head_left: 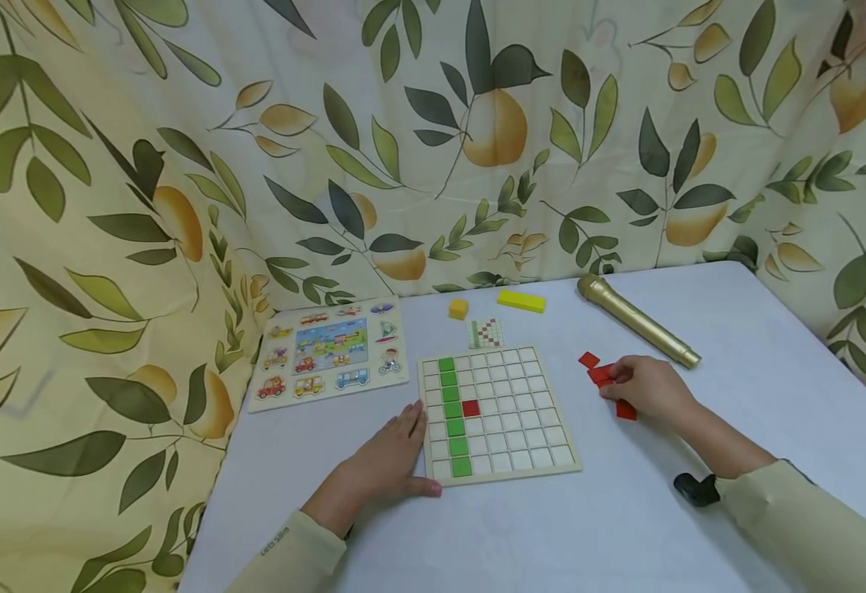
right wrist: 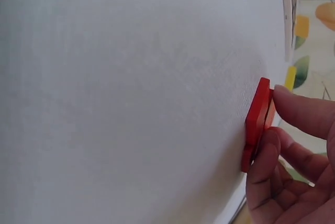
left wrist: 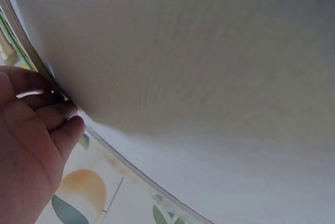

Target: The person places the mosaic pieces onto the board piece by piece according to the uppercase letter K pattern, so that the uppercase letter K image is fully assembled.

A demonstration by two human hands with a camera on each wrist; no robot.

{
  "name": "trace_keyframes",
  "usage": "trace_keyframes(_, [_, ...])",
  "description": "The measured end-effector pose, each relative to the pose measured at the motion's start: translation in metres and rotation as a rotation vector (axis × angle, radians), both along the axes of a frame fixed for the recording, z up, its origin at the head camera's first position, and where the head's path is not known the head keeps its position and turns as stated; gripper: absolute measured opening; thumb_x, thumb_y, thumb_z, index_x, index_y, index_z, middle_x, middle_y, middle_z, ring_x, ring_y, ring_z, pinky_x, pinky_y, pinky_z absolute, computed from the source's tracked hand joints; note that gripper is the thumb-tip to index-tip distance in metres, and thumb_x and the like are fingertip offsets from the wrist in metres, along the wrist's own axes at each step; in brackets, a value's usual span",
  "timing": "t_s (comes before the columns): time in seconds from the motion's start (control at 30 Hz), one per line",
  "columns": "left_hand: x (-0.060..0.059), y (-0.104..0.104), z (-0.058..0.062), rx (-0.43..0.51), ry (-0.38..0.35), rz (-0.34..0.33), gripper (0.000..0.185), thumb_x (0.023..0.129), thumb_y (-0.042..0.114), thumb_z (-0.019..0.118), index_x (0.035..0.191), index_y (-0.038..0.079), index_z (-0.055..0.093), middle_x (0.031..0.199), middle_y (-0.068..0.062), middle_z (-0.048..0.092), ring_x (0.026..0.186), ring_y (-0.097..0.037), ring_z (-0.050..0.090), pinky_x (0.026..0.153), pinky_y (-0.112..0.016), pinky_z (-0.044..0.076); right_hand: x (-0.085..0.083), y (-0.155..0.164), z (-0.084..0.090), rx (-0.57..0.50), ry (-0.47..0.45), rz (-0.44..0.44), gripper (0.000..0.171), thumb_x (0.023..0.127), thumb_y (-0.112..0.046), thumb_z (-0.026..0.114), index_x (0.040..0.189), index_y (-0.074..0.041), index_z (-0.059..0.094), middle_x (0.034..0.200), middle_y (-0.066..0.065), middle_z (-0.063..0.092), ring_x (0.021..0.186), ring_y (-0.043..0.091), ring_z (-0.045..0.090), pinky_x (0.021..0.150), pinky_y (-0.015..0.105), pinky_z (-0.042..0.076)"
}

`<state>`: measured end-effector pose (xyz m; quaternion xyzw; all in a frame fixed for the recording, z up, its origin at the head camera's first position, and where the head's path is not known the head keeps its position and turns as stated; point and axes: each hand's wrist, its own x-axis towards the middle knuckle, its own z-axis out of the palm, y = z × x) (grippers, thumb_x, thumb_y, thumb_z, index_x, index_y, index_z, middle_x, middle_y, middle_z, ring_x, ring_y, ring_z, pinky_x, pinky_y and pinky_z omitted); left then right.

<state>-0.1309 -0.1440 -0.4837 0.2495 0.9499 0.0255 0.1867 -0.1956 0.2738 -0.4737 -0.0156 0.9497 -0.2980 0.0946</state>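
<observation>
A wooden grid board (head_left: 551,461) lies in the middle of the white table. A column of green tiles (head_left: 452,416) fills its second column, and one red tile (head_left: 470,408) sits beside them. My left hand (head_left: 403,449) lies flat on the table, fingers straight against the board's left edge; the left wrist view shows this left hand (left wrist: 36,130) too. To the right of the board, my right hand (head_left: 618,380) pinches a red tile (right wrist: 256,124) from a small cluster of loose red tiles (head_left: 594,371). Another red tile (head_left: 626,410) pokes out under the hand.
A small pattern card (head_left: 486,333) lies behind the board. Further back are a yellow cube (head_left: 458,308), a yellow bar (head_left: 520,301) and a golden microphone (head_left: 636,319). A vehicle puzzle board (head_left: 329,354) lies at the left. A leaf-print curtain (head_left: 433,148) encloses the table.
</observation>
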Motion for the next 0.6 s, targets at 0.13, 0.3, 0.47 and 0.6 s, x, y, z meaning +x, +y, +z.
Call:
trace_keyframes(0.13, [0.0, -0.001, 0.003, 0.011, -0.001, 0.004, 0.12, 0.077, 0.072, 0.068, 0.16, 0.001, 0.017, 0.168, -0.014, 0.009, 0.154, -0.027, 0.012, 0.121, -0.041, 0.022, -0.001, -0.006, 0.001, 0.011, 0.007, 0.018, 0.033, 0.085, -0.016, 0.079, 0.107, 0.005, 0.067, 0.091, 0.013, 0.069, 0.084, 0.026, 0.061, 0.065, 0.031, 0.047])
trace_keyframes(0.3, [0.0, -0.001, 0.004, 0.02, -0.006, 0.004, 0.12, 0.078, 0.071, 0.069, 0.16, 0.001, 0.017, 0.168, -0.015, 0.01, 0.154, -0.028, 0.013, 0.121, -0.042, 0.023, -0.004, -0.013, 0.002, 0.006, 0.001, 0.038, 0.029, 0.084, -0.008, 0.077, 0.108, 0.006, 0.068, 0.09, 0.011, 0.067, 0.08, 0.025, 0.059, 0.063, 0.03, 0.049])
trace_keyframes(0.47, [0.0, -0.001, 0.0, 0.001, -0.011, 0.005, 0.121, 0.078, 0.073, 0.067, 0.161, 0.003, 0.015, 0.168, -0.013, 0.007, 0.154, -0.027, 0.011, 0.121, -0.04, 0.022, -0.006, -0.017, 0.006, 0.0, -0.005, 0.068, 0.017, 0.086, -0.009, 0.077, 0.099, 0.0, 0.072, 0.087, 0.007, 0.068, 0.079, 0.023, 0.058, 0.064, 0.031, 0.047])
trace_keyframes(0.6, [-0.001, 0.0, -0.001, -0.009, -0.004, 0.005, 0.121, 0.077, 0.074, 0.066, 0.161, 0.004, 0.015, 0.168, -0.012, 0.008, 0.154, -0.027, 0.011, 0.121, -0.04, 0.023, -0.011, -0.024, 0.012, -0.053, -0.033, 0.067, 0.014, 0.09, -0.013, 0.075, 0.098, -0.002, 0.072, 0.088, 0.007, 0.068, 0.077, 0.022, 0.059, 0.064, 0.03, 0.048])
